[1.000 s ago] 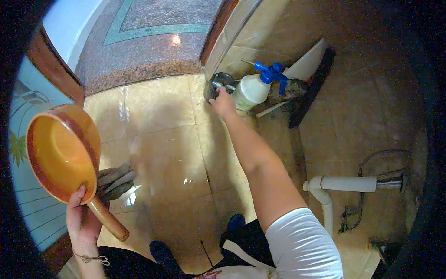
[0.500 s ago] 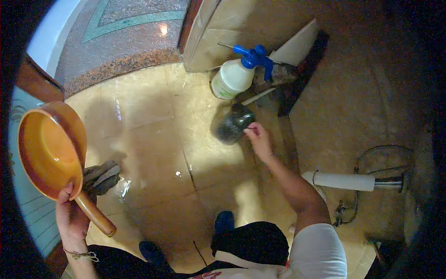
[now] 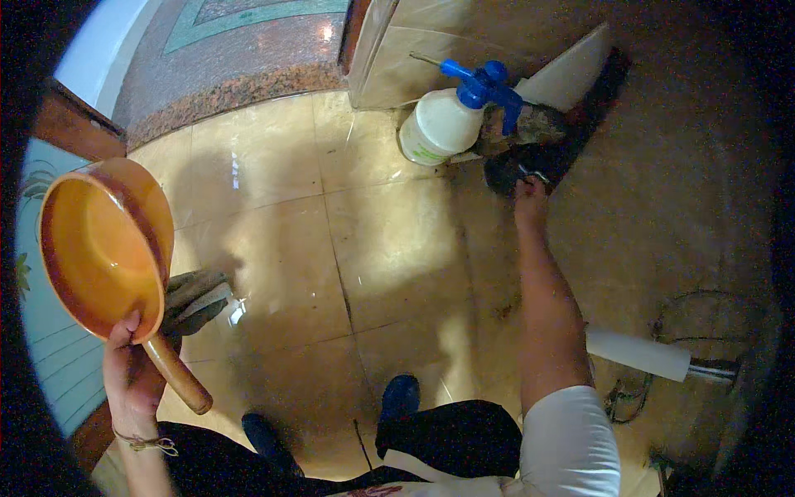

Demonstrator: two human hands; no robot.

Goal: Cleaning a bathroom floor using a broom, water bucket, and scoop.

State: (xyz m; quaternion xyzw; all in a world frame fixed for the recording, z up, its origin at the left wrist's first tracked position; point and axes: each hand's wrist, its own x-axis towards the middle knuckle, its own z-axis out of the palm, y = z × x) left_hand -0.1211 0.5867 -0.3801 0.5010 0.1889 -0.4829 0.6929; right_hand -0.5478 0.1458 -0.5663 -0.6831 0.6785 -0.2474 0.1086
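My left hand (image 3: 132, 364) grips an orange plastic dipper (image 3: 91, 248) where the bowl meets its stubby handle, with the thumb over the rim. The dipper is tilted, showing its inside. At the far right, my right hand (image 3: 532, 199) is closed on the edge of a dark, glossy, rounded object (image 3: 507, 170), whose kind I cannot make out in the shadow. Just left of that hand, a white pump spray bottle (image 3: 439, 128) with a blue top stands upright near the wall.
A grey cloth (image 3: 195, 302) lies on the wet tiled floor (image 3: 273, 257) beyond the dipper. A pale board (image 3: 571, 66) leans by the wall behind the bottle. A white pipe (image 3: 638, 352) and a thin hose lie at the right. A granite doorsill (image 3: 240, 99) crosses the far left.
My right hand has carried the dark rounded object away and to the right, from the lit floor into the shadowed corner beside the spray bottle. My left hand still holds the dipper.
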